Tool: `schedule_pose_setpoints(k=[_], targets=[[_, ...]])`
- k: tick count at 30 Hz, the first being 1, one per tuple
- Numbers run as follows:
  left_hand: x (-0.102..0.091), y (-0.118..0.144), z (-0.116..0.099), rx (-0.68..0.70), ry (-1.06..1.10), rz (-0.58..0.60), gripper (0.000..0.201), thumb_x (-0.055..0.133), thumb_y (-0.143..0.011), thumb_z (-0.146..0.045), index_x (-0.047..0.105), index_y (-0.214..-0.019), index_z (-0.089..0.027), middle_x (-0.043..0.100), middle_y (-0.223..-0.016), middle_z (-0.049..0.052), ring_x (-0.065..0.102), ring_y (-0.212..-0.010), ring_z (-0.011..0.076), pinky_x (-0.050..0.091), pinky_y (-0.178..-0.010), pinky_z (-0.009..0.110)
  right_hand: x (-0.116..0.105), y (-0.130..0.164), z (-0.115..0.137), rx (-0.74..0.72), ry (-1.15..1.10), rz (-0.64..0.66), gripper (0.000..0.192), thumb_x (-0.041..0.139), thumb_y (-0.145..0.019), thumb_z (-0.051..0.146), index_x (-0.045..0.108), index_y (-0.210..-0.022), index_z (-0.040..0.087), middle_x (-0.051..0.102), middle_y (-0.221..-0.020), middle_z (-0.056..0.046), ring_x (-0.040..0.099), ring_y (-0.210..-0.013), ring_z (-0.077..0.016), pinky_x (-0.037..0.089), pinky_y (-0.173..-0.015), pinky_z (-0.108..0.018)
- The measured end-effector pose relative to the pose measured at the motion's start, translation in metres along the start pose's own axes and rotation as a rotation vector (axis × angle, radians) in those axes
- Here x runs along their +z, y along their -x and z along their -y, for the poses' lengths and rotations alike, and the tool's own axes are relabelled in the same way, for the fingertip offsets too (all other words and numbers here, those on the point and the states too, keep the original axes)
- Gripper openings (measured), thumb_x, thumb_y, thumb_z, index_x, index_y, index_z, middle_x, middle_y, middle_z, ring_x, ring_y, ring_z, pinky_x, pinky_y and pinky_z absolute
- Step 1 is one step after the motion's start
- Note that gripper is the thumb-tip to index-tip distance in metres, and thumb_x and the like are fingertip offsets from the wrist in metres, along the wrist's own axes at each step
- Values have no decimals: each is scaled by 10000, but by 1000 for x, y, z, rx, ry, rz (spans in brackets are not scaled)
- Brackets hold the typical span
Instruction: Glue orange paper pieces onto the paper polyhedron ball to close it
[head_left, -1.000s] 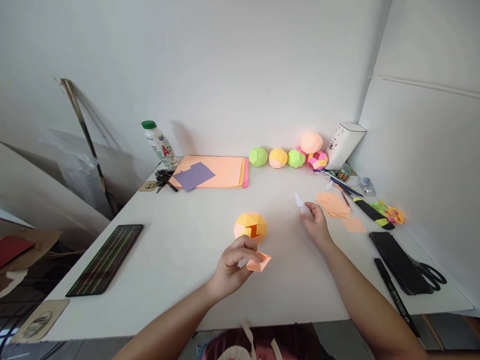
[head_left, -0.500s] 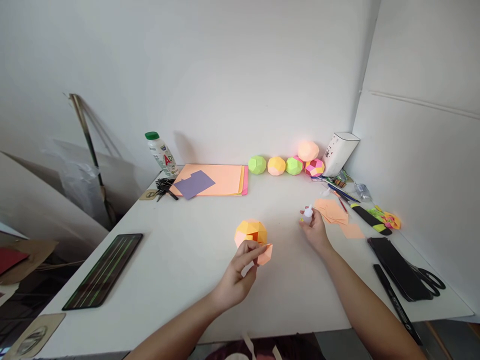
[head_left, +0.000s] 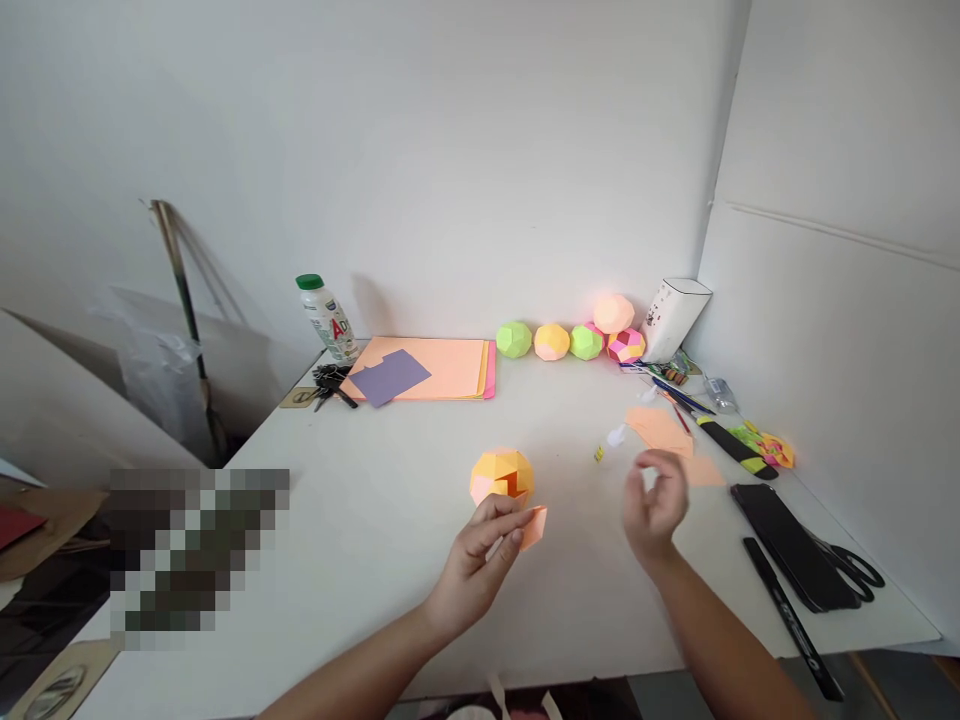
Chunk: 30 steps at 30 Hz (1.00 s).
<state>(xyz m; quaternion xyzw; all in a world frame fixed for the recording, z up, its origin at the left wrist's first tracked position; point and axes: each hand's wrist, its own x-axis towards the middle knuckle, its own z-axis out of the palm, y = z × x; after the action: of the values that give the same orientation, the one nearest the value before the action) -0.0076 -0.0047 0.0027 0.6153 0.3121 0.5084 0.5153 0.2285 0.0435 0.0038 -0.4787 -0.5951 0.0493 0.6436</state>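
Observation:
My left hand (head_left: 478, 562) pinches a small folded peach paper piece (head_left: 533, 526) between thumb and fingers, just in front of an orange and yellow paper ball (head_left: 501, 474) with an open gap in its side. My right hand (head_left: 655, 507) hovers above the table, blurred, with curled fingers and nothing in it. A small white glue bottle (head_left: 615, 437) lies on the table behind it, beside a tiny yellow cap (head_left: 598, 453).
Several finished paper balls (head_left: 570, 340) line the back wall by a white box (head_left: 675, 318). Peach paper squares (head_left: 660, 428), pens, a phone (head_left: 791, 545), a marker and scissors (head_left: 851, 560) lie at right. Coloured paper sheets (head_left: 427, 368), keys and a bottle (head_left: 326, 318) stand back left.
My right hand put the glue bottle down and drew back towards me. My left hand lifted the peach piece slightly and stayed by the orange ball.

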Motion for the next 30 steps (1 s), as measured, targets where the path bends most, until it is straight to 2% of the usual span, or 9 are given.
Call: schedule_pose_setpoints(k=[3,4,5,7,10,14,18,24,30], targets=[[1,1,4,47,-93,-51,264,541,-933,-273,689,-1139,-346,561,-887,47,544,-836,170,494,-770,311,15,16,33,12,-87,340,71,560,-840,255,609,-854,206,591,-752,-24,579,-678,-173,509,-627,-299],[2,1,5,70,-123,-60,269,545,-929,-259,686,-1144,-335,578,-897,49,558,-842,170,501,-767,307,19,21,41,85,-164,535,98,544,-866,266,605,-830,199,598,-744,-22,571,-668,-159,502,-626,-283],[2,1,7,91,-150,-66,272,551,-923,-245,684,-1146,-324,596,-908,51,573,-848,169,508,-760,300,22,24,46,170,-220,652,129,541,-882,284,597,-809,192,596,-731,-16,559,-657,-147,494,-623,-271],[2,1,9,120,-196,-81,257,563,-908,-218,691,-1116,-298,629,-924,51,597,-839,160,517,-737,278,25,27,51,309,-308,782,191,540,-897,320,575,-765,187,570,-712,-6,531,-659,-136,472,-635,-261],[4,1,8,88,-255,-135,163,581,-884,-196,710,-976,-237,671,-860,36,607,-743,134,514,-678,237,23,27,49,417,-369,811,254,552,-897,354,559,-707,185,517,-693,7,485,-660,-129,433,-634,-259],[6,1,1,22,-335,-172,100,609,-859,-226,699,-832,-192,672,-720,17,571,-634,120,497,-626,220,20,24,46,464,-453,852,276,590,-882,365,598,-676,181,498,-679,12,455,-646,-123,401,-620,-257],[7,2,-3,-57,-362,-124,129,627,-844,-280,724,-856,-195,692,-724,21,539,-608,115,485,-619,220,21,24,44,491,-513,896,274,608,-874,384,677,-702,181,560,-712,-12,499,-686,-136,410,-639,-267],[6,3,0,-290,-213,-136,241,606,-835,-365,735,-866,-164,685,-675,33,529,-551,115,480,-564,233,21,25,44,502,-461,879,261,641,-845,374,666,-678,175,546,-689,-7,478,-655,-131,397,-613,-267],[6,5,0,-224,-200,-129,220,613,-836,-350,712,-892,-162,675,-704,34,543,-592,124,487,-591,248,20,22,50,532,-415,864,245,613,-840,337,638,-663,170,535,-653,5,457,-617,-121,384,-591,-265]])
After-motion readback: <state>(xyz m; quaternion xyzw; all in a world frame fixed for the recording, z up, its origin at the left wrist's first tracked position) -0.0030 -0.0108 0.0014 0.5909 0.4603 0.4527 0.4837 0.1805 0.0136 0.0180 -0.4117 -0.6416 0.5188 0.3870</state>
